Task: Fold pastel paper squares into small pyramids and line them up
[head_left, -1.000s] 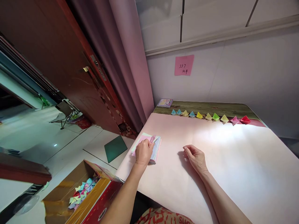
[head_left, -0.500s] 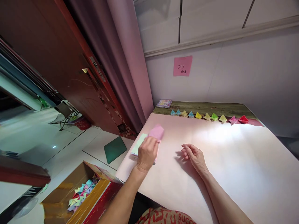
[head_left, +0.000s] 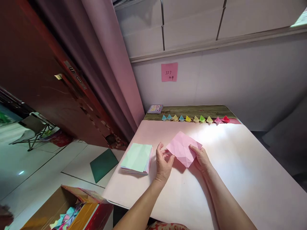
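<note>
A square sheet of pink paper with crease lines is held above the table, turned so one corner faces me. My right hand pinches its right side, thumb on top and the other fingers underneath. Beside the left corner is my left hand, its fingers apart and the thumb tip close to the paper's edge; whether it touches is hard to tell. Left of that hand lies a stack of square paper, its top sheet pale green.
Along the table's far edge runs a row of small folded paper pieces. A small pad lies at the back left corner. A cardboard box with folded paper stands left of the table, near a green mat.
My left hand has brought the pink sheet from the stack to the middle, and my right hand has taken hold of it. The view has turned to the right.
</note>
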Demonstrator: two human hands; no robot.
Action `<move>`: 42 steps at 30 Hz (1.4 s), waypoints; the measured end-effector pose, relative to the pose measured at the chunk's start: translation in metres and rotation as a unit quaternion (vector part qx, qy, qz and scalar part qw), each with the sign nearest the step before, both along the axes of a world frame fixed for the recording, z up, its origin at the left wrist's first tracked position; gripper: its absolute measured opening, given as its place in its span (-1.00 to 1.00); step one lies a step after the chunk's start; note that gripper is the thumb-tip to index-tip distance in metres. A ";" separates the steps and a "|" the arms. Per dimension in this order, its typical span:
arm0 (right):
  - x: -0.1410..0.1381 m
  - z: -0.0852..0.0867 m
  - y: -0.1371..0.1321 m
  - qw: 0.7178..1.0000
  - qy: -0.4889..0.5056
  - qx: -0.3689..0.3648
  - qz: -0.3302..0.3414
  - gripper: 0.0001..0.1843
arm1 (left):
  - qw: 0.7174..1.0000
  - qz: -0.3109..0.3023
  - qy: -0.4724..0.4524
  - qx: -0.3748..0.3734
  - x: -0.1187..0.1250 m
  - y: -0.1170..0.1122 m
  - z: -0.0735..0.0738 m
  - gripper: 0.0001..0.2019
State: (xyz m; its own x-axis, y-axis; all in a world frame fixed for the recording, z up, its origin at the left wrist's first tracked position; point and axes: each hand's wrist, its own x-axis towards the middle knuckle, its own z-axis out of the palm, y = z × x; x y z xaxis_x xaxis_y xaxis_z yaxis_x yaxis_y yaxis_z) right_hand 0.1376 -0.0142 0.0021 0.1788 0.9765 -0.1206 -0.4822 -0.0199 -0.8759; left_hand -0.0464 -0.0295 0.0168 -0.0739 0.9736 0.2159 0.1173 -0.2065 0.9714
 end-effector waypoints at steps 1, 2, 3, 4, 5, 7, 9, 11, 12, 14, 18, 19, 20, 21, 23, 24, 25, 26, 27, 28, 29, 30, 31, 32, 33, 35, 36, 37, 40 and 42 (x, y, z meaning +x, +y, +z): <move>0.001 0.000 0.001 1.000 0.004 0.003 -0.003 -0.54 | 0.995 -0.035 -0.079 -0.058 0.005 0.003 -0.004 -0.30; 0.001 0.000 0.001 1.000 0.009 0.003 0.000 -0.56 | 0.980 -0.085 -0.144 -0.111 0.009 0.006 -0.007 -0.32; 0.001 0.000 0.001 1.000 0.016 0.001 0.007 -0.58 | 0.958 -0.137 -0.198 -0.154 0.013 0.009 -0.009 -0.33; 0.001 0.001 0.000 1.000 0.026 -0.003 0.018 -0.60 | 0.934 -0.185 -0.241 -0.186 0.014 0.013 -0.009 -0.35; 0.001 0.001 -0.001 0.999 0.036 -0.007 0.029 -0.60 | 0.911 -0.222 -0.277 -0.210 0.015 0.016 -0.009 -0.36; -0.001 0.001 -0.002 0.998 0.051 -0.012 0.045 -0.58 | 0.873 -0.251 -0.344 -0.239 0.013 0.023 -0.007 -0.42; -0.002 0.000 -0.002 0.998 0.045 -0.014 0.042 -0.56 | 0.843 -0.238 -0.401 -0.270 0.010 0.029 -0.006 -0.50; -0.003 -0.004 -0.001 1.000 0.016 -0.012 0.010 -0.55 | 0.825 -0.208 -0.431 -0.300 0.007 0.035 -0.006 -0.45; -0.004 -0.007 0.000 1.000 -0.005 -0.011 -0.008 -0.54 | 0.821 -0.195 -0.440 -0.309 0.007 0.037 -0.008 -0.39; -0.004 -0.012 0.003 0.998 -0.047 -0.008 -0.036 -0.53 | 0.819 -0.174 -0.451 -0.310 0.009 0.042 -0.011 -0.36; -0.004 -0.021 0.006 0.995 -0.084 -0.011 -0.044 -0.54 | 0.840 -0.154 -0.439 -0.277 0.015 0.046 -0.018 -0.61; -0.004 -0.022 0.007 0.995 -0.083 -0.011 -0.047 -0.54 | 0.850 -0.157 -0.424 -0.270 0.016 0.045 -0.019 -0.59; -0.004 -0.022 0.007 0.996 -0.081 -0.011 -0.048 -0.54 | 0.859 -0.164 -0.406 -0.267 0.016 0.043 -0.019 -0.54; -0.004 -0.021 0.006 0.996 -0.079 -0.009 -0.048 -0.54 | 0.865 -0.174 -0.387 -0.269 0.017 0.041 -0.019 -0.50; -0.003 -0.019 0.005 0.996 -0.080 -0.006 -0.042 -0.56 | 0.868 -0.195 -0.356 -0.286 0.016 0.036 -0.019 -0.46; -0.003 -0.016 0.004 0.996 -0.084 -0.004 -0.032 -0.57 | 0.866 -0.205 -0.345 -0.298 0.016 0.034 -0.018 -0.46; -0.004 -0.014 0.003 0.996 -0.091 -0.002 -0.018 -0.57 | 0.863 -0.215 -0.337 -0.308 0.015 0.032 -0.018 -0.46; -0.004 -0.011 0.001 0.995 -0.102 0.001 0.000 -0.58 | 0.862 -0.222 -0.332 -0.314 0.015 0.031 -0.017 -0.47; -0.004 -0.008 0.000 0.994 -0.112 0.004 0.020 -0.58 | 0.863 -0.222 -0.330 -0.311 0.016 0.030 -0.016 -0.50; -0.005 -0.006 -0.002 0.992 -0.118 0.006 0.040 -0.59 | 0.869 -0.215 -0.330 -0.300 0.017 0.030 -0.015 -0.54; -0.006 -0.004 -0.003 0.991 -0.119 0.006 0.059 -0.59 | 0.877 -0.202 -0.332 -0.282 0.018 0.031 -0.015 -0.59; -0.007 -0.002 -0.004 0.991 -0.110 0.004 0.076 -0.56 | 0.887 -0.185 -0.334 -0.261 0.020 0.032 -0.015 -0.64; -0.008 -0.001 -0.004 0.992 -0.094 0.001 0.087 -0.50 | 0.896 -0.163 -0.337 -0.241 0.021 0.033 -0.015 -0.67; -0.009 0.000 -0.005 0.993 -0.073 -0.004 0.095 -0.41 | 0.903 -0.141 -0.339 -0.224 0.023 0.034 -0.016 -0.68; -0.010 0.000 -0.005 0.994 -0.051 -0.006 0.099 -0.31 | 0.908 -0.120 -0.341 -0.212 0.025 0.034 -0.017 -0.68; -0.011 -0.001 -0.005 0.995 -0.022 -0.005 0.098 -0.14 | 0.916 -0.084 -0.341 -0.196 0.028 0.034 -0.019 -0.66; -0.012 -0.001 -0.004 0.995 -0.024 -0.005 0.092 -0.13 | 0.919 -0.071 -0.338 -0.191 0.029 0.034 -0.020 -0.65; -0.012 -0.002 -0.004 0.996 -0.039 -0.006 0.083 -0.17 | 0.922 -0.062 -0.333 -0.188 0.030 0.034 -0.021 -0.64; -0.012 -0.002 -0.002 0.993 -0.108 -0.018 0.040 -0.42 | 0.926 -0.051 -0.320 -0.192 0.032 0.032 -0.023 -0.63; -0.013 -0.003 -0.001 0.992 -0.125 -0.024 0.027 -0.50 | 0.926 -0.067 -0.312 -0.201 0.032 0.031 -0.024 -0.61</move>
